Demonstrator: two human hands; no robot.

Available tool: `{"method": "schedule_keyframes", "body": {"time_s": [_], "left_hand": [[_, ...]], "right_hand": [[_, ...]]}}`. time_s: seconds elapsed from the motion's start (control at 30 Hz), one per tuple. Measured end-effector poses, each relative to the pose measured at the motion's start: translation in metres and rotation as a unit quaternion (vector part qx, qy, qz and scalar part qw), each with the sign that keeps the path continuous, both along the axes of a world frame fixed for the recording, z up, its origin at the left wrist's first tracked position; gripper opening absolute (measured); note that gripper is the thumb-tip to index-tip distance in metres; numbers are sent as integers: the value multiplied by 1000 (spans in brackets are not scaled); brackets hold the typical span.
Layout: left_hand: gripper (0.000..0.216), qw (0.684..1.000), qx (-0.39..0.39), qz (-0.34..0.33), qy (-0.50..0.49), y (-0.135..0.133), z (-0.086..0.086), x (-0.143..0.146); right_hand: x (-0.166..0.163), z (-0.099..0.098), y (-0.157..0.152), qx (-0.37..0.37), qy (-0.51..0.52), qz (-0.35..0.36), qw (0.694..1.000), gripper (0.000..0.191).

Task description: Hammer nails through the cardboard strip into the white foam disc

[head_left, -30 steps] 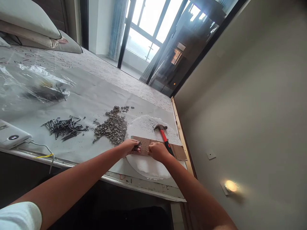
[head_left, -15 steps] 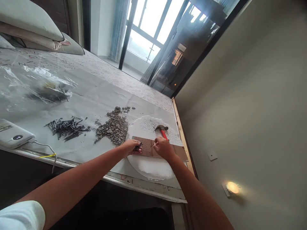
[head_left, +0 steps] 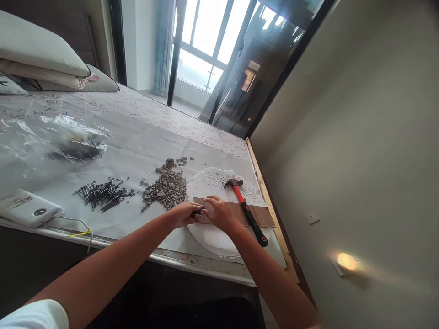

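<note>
A brown cardboard strip full of small holes lies across a white foam disc at the near edge of the covered bed. My left hand rests at the strip's left end, fingers closed round a few dark nails. My right hand sits on the strip right beside it, fingertips pinched at those nails. A red-handled hammer lies across the strip just right of my right hand.
A pile of grey rubble and a heap of dark nails lie left of the disc. A white power bank with cable sits at the near left, a crumpled plastic bag behind. A wall runs along the right.
My right hand has moved left along the strip to meet the left hand's nails. The hammer's whole handle now shows. The view has shifted slightly.
</note>
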State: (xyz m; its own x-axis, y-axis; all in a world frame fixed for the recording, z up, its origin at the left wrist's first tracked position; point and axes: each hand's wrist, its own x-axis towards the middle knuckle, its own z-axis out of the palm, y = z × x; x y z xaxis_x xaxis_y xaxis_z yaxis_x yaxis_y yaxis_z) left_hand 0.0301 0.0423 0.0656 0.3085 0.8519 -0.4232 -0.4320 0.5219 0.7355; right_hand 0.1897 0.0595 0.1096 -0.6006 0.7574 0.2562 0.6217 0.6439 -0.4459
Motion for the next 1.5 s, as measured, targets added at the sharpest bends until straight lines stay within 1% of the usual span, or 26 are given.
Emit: {"method": "schedule_keyframes", "body": {"time_s": [0.07, 0.1, 0.13, 0.2, 0.3, 0.33, 0.37, 0.4, 0.43, 0.5, 0.53, 0.6, 0.67, 0.73, 0.77, 0.83, 0.87, 0.93, 1.0, 1.03, 1.1, 1.2, 1.27, 1.37, 1.4, 1.5], "left_hand": [[6, 1000, -3, 14, 9, -3, 5, -11], [6, 999, -5, 26, 20, -4, 8, -17], [6, 999, -4, 38, 33, -6, 11, -24], [7, 996, 10, 62, 69, -8, 14, -39], [15, 979, 43, 82, 184, -9, 11, -64], [17, 964, 55, 80, 248, -9, 8, -72], [19, 942, 67, 67, 322, -9, 3, -80], [19, 909, 82, 45, 406, -10, -3, -87], [18, 862, 108, 23, 495, -10, -10, -93], [21, 761, 158, -25, 628, -13, -24, -102], [23, 723, 166, -52, 669, -15, -32, -106], [26, 671, 174, -93, 715, -19, -46, -110], [28, 633, 174, -132, 743, -23, -58, -111], [29, 596, 173, -164, 766, -27, -65, -110], [29, 579, 174, -173, 777, -28, -67, -109], [28, 550, 179, -181, 795, -32, -69, -106], [29, 539, 184, -183, 802, -34, -69, -105], [31, 520, 192, -184, 811, -36, -67, -102], [32, 509, 194, -179, 819, -37, -63, -100], [32, 505, 195, -173, 823, -37, -60, -99], [30, 496, 198, -154, 831, -36, -54, -98], [30, 487, 199, -94, 845, -35, -43, -96], [31, 513, 198, -47, 834, -33, -34, -94], [31, 588, 216, -4, 779, -31, -21, -89], [32, 606, 225, 8, 763, -31, -17, -87], [36, 630, 255, 51, 732, -29, -6, -79]], "right_hand": [[3, 1, -16, -32, 90, -46, 994, 23], [5, -1, -27, -81, 160, -79, 981, 18], [5, -4, -40, -155, 211, -87, 961, 16], [4, -17, -70, -332, 277, -83, 898, 16], [-3, -43, -116, -559, 263, -65, 784, 18], [-6, -50, -129, -604, 243, -62, 756, 17], [-8, -55, -141, -638, 208, -46, 740, 15], [-10, -58, -151, -654, 171, -22, 737, 12], [-11, -58, -159, -659, 123, 14, 742, 9], [-12, -52, -171, -628, -4, 114, 769, 6], [-12, -46, -176, -588, -75, 163, 789, 7], [-12, -35, -182, -486, -194, 236, 819, 15], [-8, -30, -186, -414, -241, 256, 840, 27], [2, -34, -186, -384, -212, 221, 871, 33], [10, -40, -185, -364, -177, 178, 897, 33], [31, -55, -180, -271, -88, 50, 957, 25], [44, -62, -176, -225, -47, -10, 973, 24], [71, -70, -166, -155, 0, -100, 983, 22], [97, -68, -151, -86, -15, -171, 981, 22], [109, -64, -142, -52, -40, -219, 973, 21], [127, -53, -122, -31, -56, -276, 959, 26], [140, -40, -87, -24, -90, -344, 934, 39], [142, -36, -65, -46, -122, -370, 920, 46], [140, -36, -39, -90, -164, -397, 898, 40], [138, -35, -31, -103, -176, -405, 891, 37], [133, -32, -13, -146, -201, -417, 874, 33]]}}
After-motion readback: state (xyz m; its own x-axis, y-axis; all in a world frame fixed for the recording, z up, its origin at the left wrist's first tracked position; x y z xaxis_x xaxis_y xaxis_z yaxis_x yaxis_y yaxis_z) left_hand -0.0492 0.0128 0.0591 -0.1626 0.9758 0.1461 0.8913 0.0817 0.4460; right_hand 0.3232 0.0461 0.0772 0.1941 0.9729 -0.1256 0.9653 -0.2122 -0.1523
